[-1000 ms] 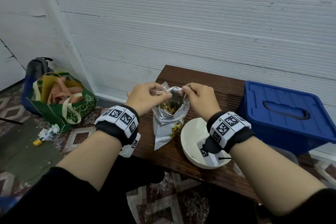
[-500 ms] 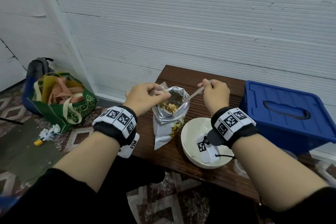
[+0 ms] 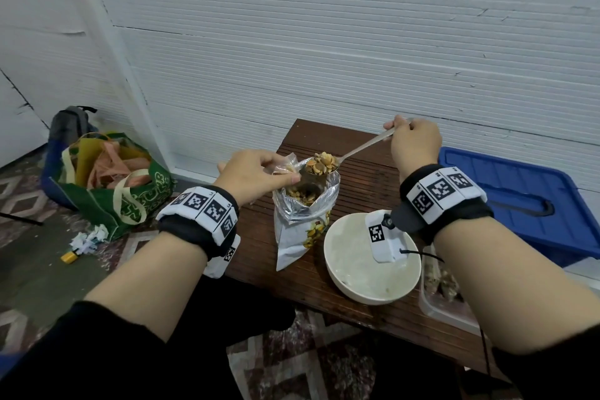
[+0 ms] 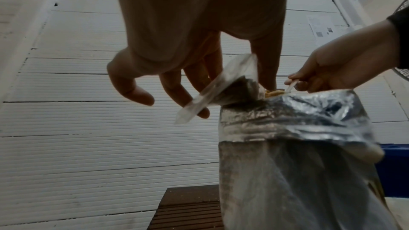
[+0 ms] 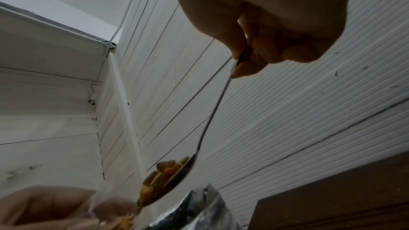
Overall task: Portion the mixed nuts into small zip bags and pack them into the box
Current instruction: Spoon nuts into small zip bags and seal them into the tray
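An open foil bag of mixed nuts (image 3: 298, 237) stands on the dark wooden table (image 3: 367, 178). My left hand (image 3: 279, 172) pinches a small clear zip bag (image 3: 287, 167) at the foil bag's left rim; the left wrist view shows the zip bag (image 4: 221, 85) between thumb and fingers. My right hand (image 3: 402, 133) grips the handle of a metal spoon (image 3: 321, 164). Its bowl is heaped with nuts and hovers just over the foil bag's mouth. From the right wrist view the loaded spoon (image 5: 172, 174) hangs beside the zip bag.
A white bowl (image 3: 357, 276) sits right of the foil bag, near the table's front edge. A blue lidded box (image 3: 519, 198) stands at the right. A clear container (image 3: 444, 299) lies under my right forearm. A green shopping bag (image 3: 110, 191) rests on the floor to the left.
My right hand has drawn the spoon up and to the right, out of the foil bag, now loaded with nuts. My left hand has stayed at the rim.
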